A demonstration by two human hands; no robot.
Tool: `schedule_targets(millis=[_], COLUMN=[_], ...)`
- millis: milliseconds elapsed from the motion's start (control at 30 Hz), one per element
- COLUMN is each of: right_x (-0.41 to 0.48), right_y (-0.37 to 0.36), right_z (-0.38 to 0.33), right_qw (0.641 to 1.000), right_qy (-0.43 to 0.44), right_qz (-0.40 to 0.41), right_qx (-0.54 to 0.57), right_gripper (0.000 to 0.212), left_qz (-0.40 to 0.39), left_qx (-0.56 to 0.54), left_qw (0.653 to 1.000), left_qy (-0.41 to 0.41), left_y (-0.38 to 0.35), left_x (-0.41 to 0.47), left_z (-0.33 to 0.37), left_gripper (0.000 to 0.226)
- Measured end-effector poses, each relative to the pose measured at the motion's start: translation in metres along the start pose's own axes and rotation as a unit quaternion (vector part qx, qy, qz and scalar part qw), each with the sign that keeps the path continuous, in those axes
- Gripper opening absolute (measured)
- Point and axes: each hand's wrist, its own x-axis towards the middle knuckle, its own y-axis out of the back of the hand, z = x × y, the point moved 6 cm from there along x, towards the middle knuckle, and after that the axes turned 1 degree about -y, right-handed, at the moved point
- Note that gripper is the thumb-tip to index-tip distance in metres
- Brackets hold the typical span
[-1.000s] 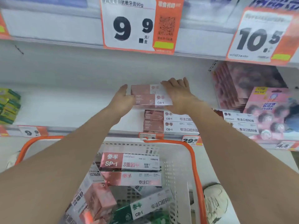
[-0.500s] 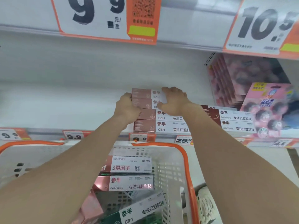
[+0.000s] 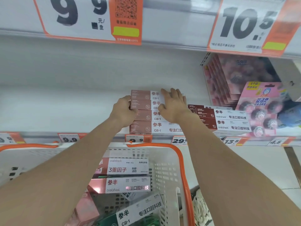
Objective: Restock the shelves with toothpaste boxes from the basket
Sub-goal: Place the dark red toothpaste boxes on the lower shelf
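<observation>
Now the person is filling the white shelf (image 3: 65, 111) above the big basket (image 3: 167, 173). On the shelf, four long pink-and-white toothpaste boxes are sitting in a pile (image 3: 143, 126). The left hand (image 3: 123, 111) is curling round the end of the top two boxes (image 3: 141, 99). The right hand (image 3: 174, 106) is pressing on them with straight fingers. I think they are being lined up. Next, a hand should be letting go and reaching for the basket boxes (image 3: 128, 183).
</observation>
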Motion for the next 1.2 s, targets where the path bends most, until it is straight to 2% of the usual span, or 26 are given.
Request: schedule_targets(millis=[167,300,333,467,567,667,733,800,833,900,967,1033,1067,1133,1200], right_x=[-0.002,-0.017,-0.022,-0.057,-0.106,-0.163,-0.193,-0.217,-0.227,-0.244,-0.256,-0.269,-0.273,-0.283,-0.292], right_y=[-0.002,0.008,0.014,0.027,0.026,0.014,-0.002,-0.024,-0.036,-0.061,-0.088,-0.105,-0.109,-0.11,-0.109], right_z=[-0.001,-0.014,-0.022,-0.07,-0.117,-0.162,-0.18,-0.188,-0.19,-0.187,-0.178,-0.164,-0.158,-0.159,-0.176], right_qw=[1.0,0.997,0.994,0.983,0.976,0.969,0.969,0.98,0.985,0.992,0.99,0.986,0.987,0.987,0.976], right_qy=[-0.015,-0.002,0.007,0.039,0.074,0.156,0.193,0.183,0.165,0.115,0.08,0.047,0.034,0.025,0.018], right_qz=[0.019,0.079,0.103,0.164,0.181,0.178,0.144,0.072,0.033,-0.044,-0.113,-0.155,-0.158,-0.153,-0.175], right_qx=[0.011,0.017,0.025,0.067,0.093,0.072,0.047,0.029,0.03,0.026,-0.008,-0.024,-0.012,0.038,0.127], right_gripper=[0.067,0.054,0.048,0.025,0.031,0.022,0.017,0.016,0.017,0.02,0.031,0.042,0.044,0.042,0.036], left_qz=[-0.035,-0.023,-0.008,0.035,0.048,0.116,0.161,0.163,0.139,0.033,-0.078,-0.13,-0.129,-0.104,-0.102], left_qx=[0.027,0.099,0.124,0.18,0.235,0.26,0.238,0.187,0.179,0.213,0.274,0.353,0.379,0.42,0.414], left_qw=[0.999,0.995,0.992,0.976,0.946,0.922,0.928,0.956,0.967,0.975,0.958,0.926,0.915,0.9,0.903], left_qy=[0.0,-0.005,-0.022,-0.113,-0.216,-0.262,-0.237,-0.159,-0.115,-0.048,-0.014,0.031,0.05,0.056,0.047], left_y=[0.0,0.005,0.009,0.031,0.052,0.08,0.098,0.111,0.113,0.109,0.102,0.102,0.106,0.117,0.123], left_x=[0.002,-0.007,-0.016,-0.069,-0.125,-0.186,-0.224,-0.242,-0.246,-0.255,-0.271,-0.286,-0.293,-0.299,-0.3], left_z=[-0.004,-0.001,0.006,0.033,0.043,0.036,0.02,-0.01,-0.026,-0.059,-0.085,-0.108,-0.113,-0.116,-0.118], left_gripper=[0.039,0.011,0.008,0.03,0.027,0.016,0.01,0.01,0.014,0.022,0.038,0.067,0.076,0.077,0.075])
